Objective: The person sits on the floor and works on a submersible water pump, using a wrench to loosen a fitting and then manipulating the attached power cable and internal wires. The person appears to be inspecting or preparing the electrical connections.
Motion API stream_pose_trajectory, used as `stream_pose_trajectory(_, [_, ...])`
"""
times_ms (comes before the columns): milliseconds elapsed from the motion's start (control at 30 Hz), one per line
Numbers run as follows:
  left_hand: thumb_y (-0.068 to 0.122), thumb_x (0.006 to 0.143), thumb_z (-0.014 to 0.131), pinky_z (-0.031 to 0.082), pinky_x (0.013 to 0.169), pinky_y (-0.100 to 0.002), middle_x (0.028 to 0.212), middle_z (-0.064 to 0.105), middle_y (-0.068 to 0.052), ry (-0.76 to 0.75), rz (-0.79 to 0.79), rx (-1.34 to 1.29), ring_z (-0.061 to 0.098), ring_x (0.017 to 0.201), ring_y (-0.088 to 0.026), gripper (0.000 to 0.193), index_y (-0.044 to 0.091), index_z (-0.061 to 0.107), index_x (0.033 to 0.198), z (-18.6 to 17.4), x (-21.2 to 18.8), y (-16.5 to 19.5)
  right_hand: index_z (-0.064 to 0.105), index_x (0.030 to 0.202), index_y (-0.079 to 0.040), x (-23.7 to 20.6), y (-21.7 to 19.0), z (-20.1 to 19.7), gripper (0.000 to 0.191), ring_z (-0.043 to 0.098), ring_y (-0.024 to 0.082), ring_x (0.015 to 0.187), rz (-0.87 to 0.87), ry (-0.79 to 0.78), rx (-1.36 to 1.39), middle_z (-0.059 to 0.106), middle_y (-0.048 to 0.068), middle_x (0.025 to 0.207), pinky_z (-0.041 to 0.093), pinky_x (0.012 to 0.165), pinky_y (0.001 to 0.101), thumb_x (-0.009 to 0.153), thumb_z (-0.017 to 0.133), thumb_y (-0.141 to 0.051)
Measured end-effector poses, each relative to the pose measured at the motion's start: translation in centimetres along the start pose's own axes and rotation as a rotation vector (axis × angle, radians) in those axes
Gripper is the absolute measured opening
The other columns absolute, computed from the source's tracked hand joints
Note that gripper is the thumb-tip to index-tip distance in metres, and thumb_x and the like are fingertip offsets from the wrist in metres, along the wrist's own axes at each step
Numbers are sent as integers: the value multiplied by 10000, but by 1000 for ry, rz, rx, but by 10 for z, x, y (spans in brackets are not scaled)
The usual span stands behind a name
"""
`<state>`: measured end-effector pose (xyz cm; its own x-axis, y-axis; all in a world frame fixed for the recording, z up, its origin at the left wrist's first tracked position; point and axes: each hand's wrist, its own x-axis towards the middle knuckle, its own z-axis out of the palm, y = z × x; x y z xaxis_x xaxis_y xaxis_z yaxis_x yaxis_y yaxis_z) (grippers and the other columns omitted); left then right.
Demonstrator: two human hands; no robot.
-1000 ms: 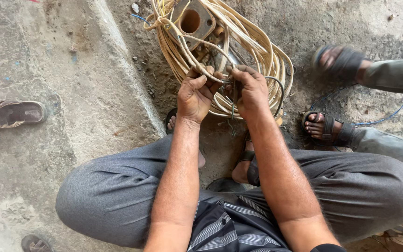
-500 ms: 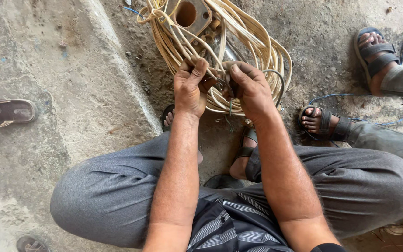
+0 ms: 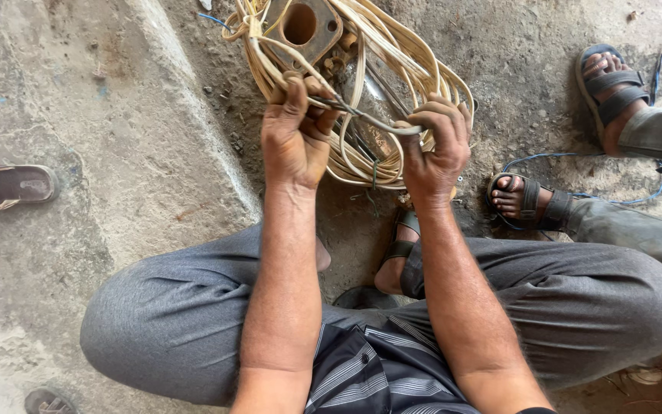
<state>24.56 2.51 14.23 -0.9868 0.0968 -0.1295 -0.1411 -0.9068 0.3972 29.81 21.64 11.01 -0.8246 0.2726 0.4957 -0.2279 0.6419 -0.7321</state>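
Sandal (image 3: 5,185) lies at far left on the concrete. Left hand (image 3: 294,138) and right hand (image 3: 432,149), upper centre, each have fingers clamped on one cream strand, pulled taut between them. The coil (image 3: 392,57) is a glossy, pale-yellow flat-cord bundle, looped around a rusty metal plate (image 3: 302,27) at top centre.

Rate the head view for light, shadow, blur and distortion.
Head view: soft, even daylight, no hard shadows or glare; both hands, left and right, and the cream coil look sharp; wide-angle stretch bends the knees and the concrete floor toward the edges.
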Motion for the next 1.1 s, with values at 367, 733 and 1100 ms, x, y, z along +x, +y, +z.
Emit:
stream_pose_trajectory(367, [43,1043,694,662,952,-378,1179,745,-130,-53,-15,30,742,1101,-247,250,53,624,1282,10,-1,-20,714,1190,-90,-18,-24,3,448,648,111,660,673,-213,1039,735,62,877,541,587,245,1050,545,-480])
stream_pose_trajectory(733, [68,1041,701,681,820,-388,1022,766,-147,2,72,135,778,937,-269,120,74,650,1149,3,6,-31,685,1223,-28,4,-26,-17,156,657,113,858,346,210,598,724,81,1016,554,722,251,1156,705,-168])
stream_pose_trajectory(1100, [78,1004,725,682,701,-348,922,750,-108,105,149,263,770,825,-229,111,98,647,1081,2,6,-16,794,1047,-85,36,-30,-59,232,587,80,651,773,-674,215,721,13,786,489,543,234,994,689,-285])
